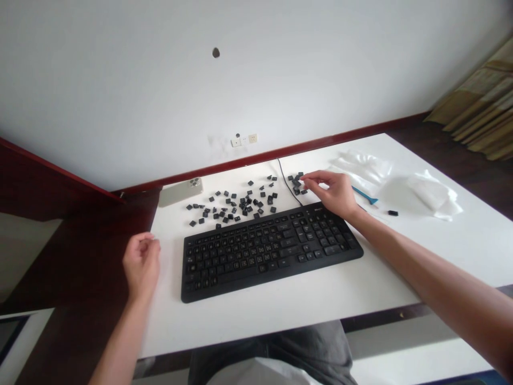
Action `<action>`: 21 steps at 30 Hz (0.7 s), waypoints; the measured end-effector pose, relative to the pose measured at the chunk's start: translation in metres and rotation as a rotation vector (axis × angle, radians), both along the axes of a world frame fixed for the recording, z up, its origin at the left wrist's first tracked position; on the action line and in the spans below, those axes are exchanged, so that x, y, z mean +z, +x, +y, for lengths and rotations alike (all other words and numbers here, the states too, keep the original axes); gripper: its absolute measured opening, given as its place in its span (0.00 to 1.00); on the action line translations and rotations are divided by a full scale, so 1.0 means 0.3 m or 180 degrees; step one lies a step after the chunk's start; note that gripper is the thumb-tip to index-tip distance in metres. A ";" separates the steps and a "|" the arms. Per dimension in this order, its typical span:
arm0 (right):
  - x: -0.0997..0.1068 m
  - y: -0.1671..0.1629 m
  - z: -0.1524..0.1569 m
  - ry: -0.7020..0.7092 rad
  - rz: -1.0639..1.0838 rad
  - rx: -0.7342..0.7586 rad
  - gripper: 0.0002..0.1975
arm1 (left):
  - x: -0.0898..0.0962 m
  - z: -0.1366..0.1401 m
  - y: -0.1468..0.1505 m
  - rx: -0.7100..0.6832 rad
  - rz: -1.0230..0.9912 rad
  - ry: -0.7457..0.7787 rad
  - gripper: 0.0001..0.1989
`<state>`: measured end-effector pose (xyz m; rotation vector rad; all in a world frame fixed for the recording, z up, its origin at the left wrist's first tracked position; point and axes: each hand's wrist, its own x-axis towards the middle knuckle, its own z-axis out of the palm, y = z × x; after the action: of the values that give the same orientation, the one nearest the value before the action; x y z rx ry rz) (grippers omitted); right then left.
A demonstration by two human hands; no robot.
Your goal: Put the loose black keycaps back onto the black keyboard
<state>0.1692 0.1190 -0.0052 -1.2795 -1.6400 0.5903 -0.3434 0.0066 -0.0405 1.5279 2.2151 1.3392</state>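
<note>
A black keyboard (272, 248) lies at a slant on the white table, with some key positions showing bare fittings. Behind it, loose black keycaps (246, 203) are scattered in a wide patch. A smaller cluster of keycaps (296, 183) sits right of the cable. My right hand (334, 190) reaches over the keyboard's far right corner, thumb and forefinger pinched at this cluster; whatever is between the fingertips is too small to tell. At the table's left edge, left of the keyboard, my left hand (142, 259) is loosely curled with nothing visible in it.
A phone (180, 192) lies at the back left edge. The keyboard cable (287, 184) runs toward the wall. Right of my right hand are a blue tool (364, 195), crumpled clear plastic (363, 168), a white plastic bag (435, 195) and a small black piece (393, 213).
</note>
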 end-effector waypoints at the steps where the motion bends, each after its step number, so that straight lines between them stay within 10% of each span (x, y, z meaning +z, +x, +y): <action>1: 0.000 0.001 0.003 -0.0013 -0.0019 0.0009 0.11 | 0.010 -0.059 0.023 -0.0050 -0.0251 -0.0049 0.16; 8: 0.033 0.015 0.012 -0.0196 0.0036 0.0043 0.14 | 0.042 -0.361 0.172 -0.0924 0.0500 -0.0842 0.43; 21: -0.097 0.057 -0.182 -0.0652 0.2136 -0.0734 0.19 | -0.029 -0.367 0.192 -0.0624 0.0836 -0.0690 0.50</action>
<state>0.1861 0.0643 -0.0344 -1.2135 -0.8852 0.9376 -0.2857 -0.1036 -0.0491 1.8662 2.1938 0.8552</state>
